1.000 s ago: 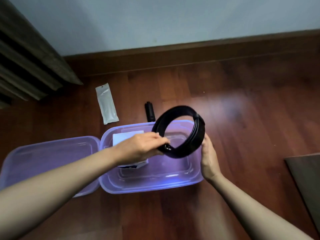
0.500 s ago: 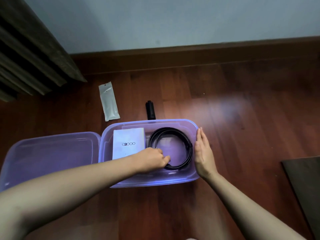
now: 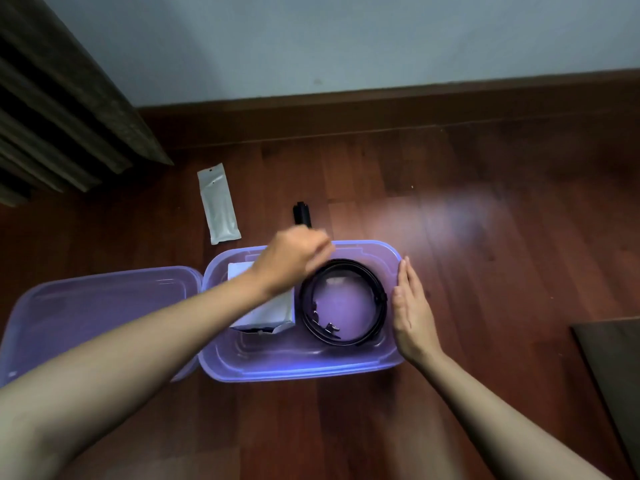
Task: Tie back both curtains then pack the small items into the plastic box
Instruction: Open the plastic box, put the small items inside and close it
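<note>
Two hands: our right hand (image 3: 412,313) flat, fingers straight, against the plastic box (image 3: 301,370) at its right wall; our left hand (image 3: 291,261) blurred over its far edge, grip unclear to us. Coiled belt (image 3: 379,306) lies inside.

Coiled belt (image 3: 380,306) in plastic box (image 3: 311,370), right hand (image 3: 412,313) alongside

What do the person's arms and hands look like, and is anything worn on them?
The left arm and right arm are bare to the frame edge: no sleeves, watch or bracelet. The right hand shows no glove or ring. The left hand is gloveless but too blurred for rings.
</note>
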Motion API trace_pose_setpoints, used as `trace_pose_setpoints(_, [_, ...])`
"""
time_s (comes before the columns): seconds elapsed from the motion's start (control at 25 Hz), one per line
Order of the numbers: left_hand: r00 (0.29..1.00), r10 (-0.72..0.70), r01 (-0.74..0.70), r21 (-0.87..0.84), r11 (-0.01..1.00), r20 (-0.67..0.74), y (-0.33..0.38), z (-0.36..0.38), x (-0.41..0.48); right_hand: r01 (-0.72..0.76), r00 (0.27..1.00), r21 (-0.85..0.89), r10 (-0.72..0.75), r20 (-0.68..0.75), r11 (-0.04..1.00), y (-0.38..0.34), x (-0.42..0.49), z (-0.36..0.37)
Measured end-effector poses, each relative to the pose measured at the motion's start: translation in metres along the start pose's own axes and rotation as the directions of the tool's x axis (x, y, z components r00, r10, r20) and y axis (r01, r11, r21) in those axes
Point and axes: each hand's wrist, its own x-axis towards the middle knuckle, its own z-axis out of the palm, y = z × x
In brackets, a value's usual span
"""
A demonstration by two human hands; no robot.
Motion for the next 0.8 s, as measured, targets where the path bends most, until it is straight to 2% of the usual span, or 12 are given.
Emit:
trace_pose_setpoints(0.08, [0.918, -0.396, 0.397, -0.007, 0.918, 0.034, -0.024, -0.002, 0.034, 0.006, 1.0, 0.001, -0.006, 0.0, 1.0, 0.001, -0.001, 0.0])
trace_pose_setpoints(0.16, [0.756, -0.634, 0.633, 0.068, 0.772, 0.164, -0.038, 0.009, 0.059, 0.011, 1.0, 0.002, -0.011, -0.002, 1.0, 0.0, -0.001, 0.0])
trace_pose_setpoints(0.24, [0.631, -0.738, 0.75, 0.054, 0.659, 0.24, -0.042, 0.021, 0.071, 0.018, 1.0, 0.007, -0.018, -0.01, 1.0, -0.001, -0.001, 0.001])
trace_pose_setpoints(0.28, [0.598, -0.76, 0.777, 0.048, 0.628, 0.256, -0.042, 0.029, 0.073, 0.017, 1.0, 0.01, -0.017, -0.008, 1.0, -0.001, -0.001, 0.001])
trace_pose_setpoints(0.36, [0.549, -0.786, 0.808, 0.059, 0.586, 0.284, -0.046, 0.039, 0.076, 0.017, 1.0, 0.008, -0.016, -0.008, 1.0, -0.001, -0.001, 0.001])
trace_pose_setpoints(0.44, [0.544, -0.795, 0.82, 0.028, 0.571, 0.268, -0.049, 0.038, 0.078, 0.018, 1.0, -0.001, -0.018, -0.009, 1.0, 0.0, 0.0, 0.001])
trace_pose_setpoints(0.48, [0.586, -0.778, 0.803, -0.032, 0.596, 0.227, -0.049, 0.032, 0.079, 0.014, 1.0, -0.003, -0.014, -0.008, 1.0, 0.0, 0.0, 0.001])
trace_pose_setpoints(0.56, [0.756, -0.648, 0.64, -0.304, 0.706, 0.089, -0.038, 0.017, 0.073, 0.01, 1.0, -0.004, -0.01, -0.004, 1.0, 0.0, 0.0, 0.001])
trace_pose_setpoints(0.6, [0.849, -0.528, 0.484, -0.45, 0.751, 0.033, -0.027, 0.006, 0.066, 0.011, 1.0, -0.002, -0.011, -0.005, 1.0, 0.001, -0.001, 0.001])
trace_pose_setpoints(0.68, [0.982, -0.179, 0.175, -0.628, 0.758, 0.058, -0.005, -0.011, 0.041, 0.015, 1.0, 0.0, -0.015, -0.009, 1.0, 0.001, -0.001, 0.001])
trace_pose_setpoints(0.72, [0.992, 0.009, 0.071, -0.635, 0.769, 0.122, 0.003, -0.014, 0.028, 0.018, 1.0, -0.001, -0.018, -0.009, 1.0, 0.001, 0.0, 0.001])
trace_pose_setpoints(0.8, [0.888, 0.309, -0.119, -0.478, 0.87, 0.34, 0.01, -0.002, 0.012, 0.021, 1.0, -0.006, -0.022, -0.013, 1.0, 0.001, 0.0, 0.0])
